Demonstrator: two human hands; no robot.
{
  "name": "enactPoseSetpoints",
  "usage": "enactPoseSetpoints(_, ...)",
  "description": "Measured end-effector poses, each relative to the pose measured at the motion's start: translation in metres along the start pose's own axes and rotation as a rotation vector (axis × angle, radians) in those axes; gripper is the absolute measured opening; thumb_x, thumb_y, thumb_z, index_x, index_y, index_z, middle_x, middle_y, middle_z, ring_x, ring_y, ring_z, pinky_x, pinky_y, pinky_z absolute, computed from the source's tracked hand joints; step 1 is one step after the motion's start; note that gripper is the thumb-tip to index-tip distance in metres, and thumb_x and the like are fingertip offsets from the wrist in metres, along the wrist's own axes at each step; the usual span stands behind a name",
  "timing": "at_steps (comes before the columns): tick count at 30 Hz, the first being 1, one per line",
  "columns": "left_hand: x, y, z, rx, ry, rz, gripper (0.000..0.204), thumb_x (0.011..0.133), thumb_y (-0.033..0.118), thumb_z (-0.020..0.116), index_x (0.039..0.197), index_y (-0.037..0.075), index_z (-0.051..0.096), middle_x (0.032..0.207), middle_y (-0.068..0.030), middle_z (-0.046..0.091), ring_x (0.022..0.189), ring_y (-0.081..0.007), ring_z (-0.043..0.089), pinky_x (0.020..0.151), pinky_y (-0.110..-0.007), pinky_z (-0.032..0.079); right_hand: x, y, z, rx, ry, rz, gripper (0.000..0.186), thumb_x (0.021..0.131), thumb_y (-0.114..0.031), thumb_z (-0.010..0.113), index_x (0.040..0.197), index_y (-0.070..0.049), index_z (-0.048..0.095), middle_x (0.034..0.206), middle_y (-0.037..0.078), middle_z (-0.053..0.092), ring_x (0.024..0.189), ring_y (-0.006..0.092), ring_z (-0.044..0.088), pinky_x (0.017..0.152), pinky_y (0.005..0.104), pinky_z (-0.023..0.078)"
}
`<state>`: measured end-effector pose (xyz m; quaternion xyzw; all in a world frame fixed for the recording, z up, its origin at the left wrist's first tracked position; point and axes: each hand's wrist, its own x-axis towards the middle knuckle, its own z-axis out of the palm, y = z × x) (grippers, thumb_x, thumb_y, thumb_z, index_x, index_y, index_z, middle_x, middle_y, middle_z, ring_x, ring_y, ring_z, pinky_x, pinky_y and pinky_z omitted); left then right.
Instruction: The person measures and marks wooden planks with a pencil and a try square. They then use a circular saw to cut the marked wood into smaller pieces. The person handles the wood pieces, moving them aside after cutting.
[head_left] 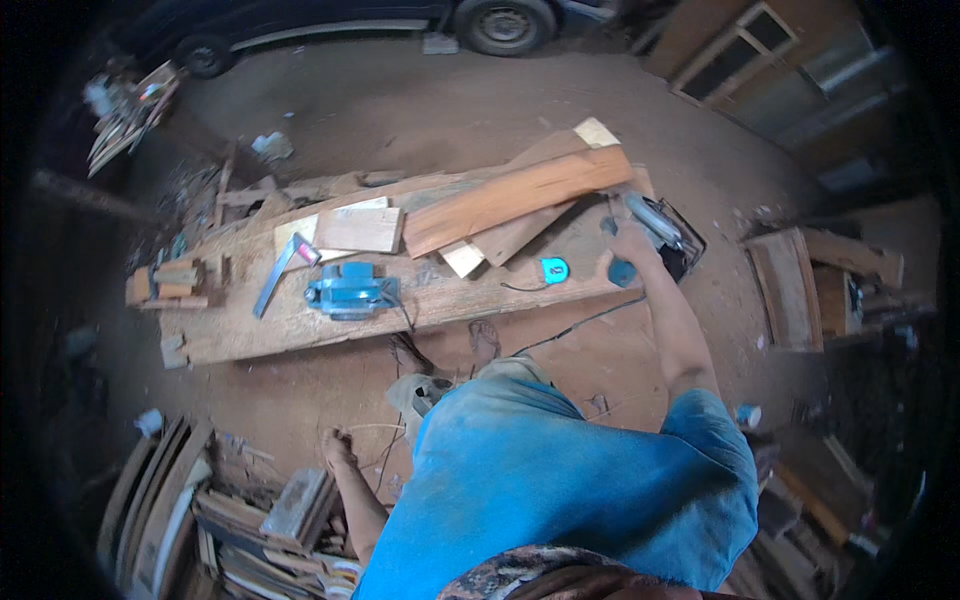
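My right hand (pixel 630 246) is closed on the handle of a teal and grey circular saw (pixel 657 222) at the right end of a long wooden bench board (pixel 440 301). My left hand (pixel 338 447) hangs low beside me, away from the bench, with its fingers curled and nothing visible in them. Left of the saw lies a turquoise tape measure (pixel 554 270). A reddish-brown plank (pixel 520 198) rests across other boards (pixel 530 235). Farther left are a blue electric planer (pixel 350 291), a try square (pixel 284 272) and a short pale board (pixel 358 229).
A dark power cord (pixel 590 320) runs from the bench toward my legs. Small wood blocks (pixel 178 280) sit at the bench's left end. Scrap wood (pixel 270 515) is piled at lower left; a wooden frame (pixel 800 285) stands at right. A parked vehicle (pixel 340 22) is beyond.
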<state>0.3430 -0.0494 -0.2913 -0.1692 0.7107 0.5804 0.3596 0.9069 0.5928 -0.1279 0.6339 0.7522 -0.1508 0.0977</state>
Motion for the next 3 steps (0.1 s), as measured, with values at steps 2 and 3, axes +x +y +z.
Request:
enactPoseSetpoints(2,-0.039,-0.062,-0.042,0.101,-0.071,0.000,0.040,0.102,0.037,0.059,0.068,0.016,0.060,0.067,-0.0068,0.062,0.059,-0.0236,0.059,0.065,-0.035,0.051,0.042,-0.031,0.040,-0.083,-0.134,-0.024,0.075,0.088,-0.038,0.068,0.152,-0.007,0.046,0.131,0.028,0.065,0.127,0.0468,0.058,0.114,0.0461,0.041)
enactPoseSetpoints(3,-0.052,-0.073,-0.050,0.067,-0.025,0.015,0.040,0.102,0.037,0.059,0.068,0.016,0.060,0.067,-0.0068,0.062,0.059,-0.0236,0.059,0.065,-0.035,0.051,0.063,-0.052,0.044,-0.086,-0.136,-0.083,0.075,0.088,-0.038,0.068,0.152,-0.007,0.046,0.131,0.028,0.065,0.127,0.0468,0.058,0.114,0.0461,0.041)
